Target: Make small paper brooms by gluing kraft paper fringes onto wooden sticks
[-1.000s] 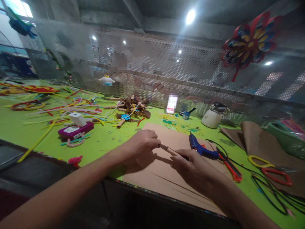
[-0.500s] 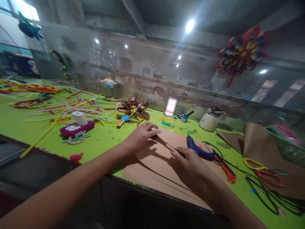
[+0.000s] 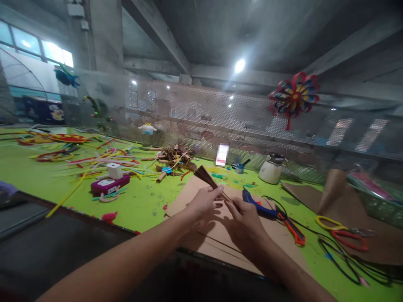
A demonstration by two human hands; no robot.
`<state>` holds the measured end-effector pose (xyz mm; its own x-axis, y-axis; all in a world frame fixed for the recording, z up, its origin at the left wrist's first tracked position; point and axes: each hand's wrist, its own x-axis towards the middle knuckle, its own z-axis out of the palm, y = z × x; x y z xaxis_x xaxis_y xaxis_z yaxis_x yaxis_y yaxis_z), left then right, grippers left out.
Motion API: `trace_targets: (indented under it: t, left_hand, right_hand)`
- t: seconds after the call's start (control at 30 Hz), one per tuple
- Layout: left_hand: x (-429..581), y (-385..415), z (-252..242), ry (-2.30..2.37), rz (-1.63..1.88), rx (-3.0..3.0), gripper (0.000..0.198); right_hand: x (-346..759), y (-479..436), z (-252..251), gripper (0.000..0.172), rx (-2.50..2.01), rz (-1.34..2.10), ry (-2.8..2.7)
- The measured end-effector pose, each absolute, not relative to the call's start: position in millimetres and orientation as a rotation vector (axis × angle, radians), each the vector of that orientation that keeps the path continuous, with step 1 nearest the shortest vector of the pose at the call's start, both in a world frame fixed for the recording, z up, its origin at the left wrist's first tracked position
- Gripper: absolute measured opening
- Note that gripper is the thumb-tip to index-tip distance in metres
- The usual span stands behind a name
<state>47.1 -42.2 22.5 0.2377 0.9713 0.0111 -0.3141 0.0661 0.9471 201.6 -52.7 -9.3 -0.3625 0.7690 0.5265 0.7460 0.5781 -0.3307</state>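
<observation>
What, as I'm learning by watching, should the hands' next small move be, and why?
Perhaps the left hand should pinch the flared brown piece firmly at its narrow part: the far end fans out, the left thumb lies there, and the right hand holds the slim end.

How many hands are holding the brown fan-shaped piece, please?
2: the left hand pinches the brown piece below its flared end, and the right hand holds its narrow part. No others touch it.

Dim ceiling (image 3: pixel 208 31) | lamp (image 3: pixel 239 66) glaring | windows (image 3: pixel 27 42) bright | edges stretched, soft
</observation>
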Motion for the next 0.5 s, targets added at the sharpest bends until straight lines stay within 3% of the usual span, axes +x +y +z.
trace_targets:
  t: [0.17,0.5]
  left_hand:
    - [59,-29,10,0.724,1.289,0.893,0.012]
    - [40,-25,12,0.616,1.321,0.772,0.016]
  right_hand:
    - [194,-47,-17,0.025,-1.524,-0.126,-2.145]
    - [197,-47,-18,0.028,-1.459,0.012,-2.185]
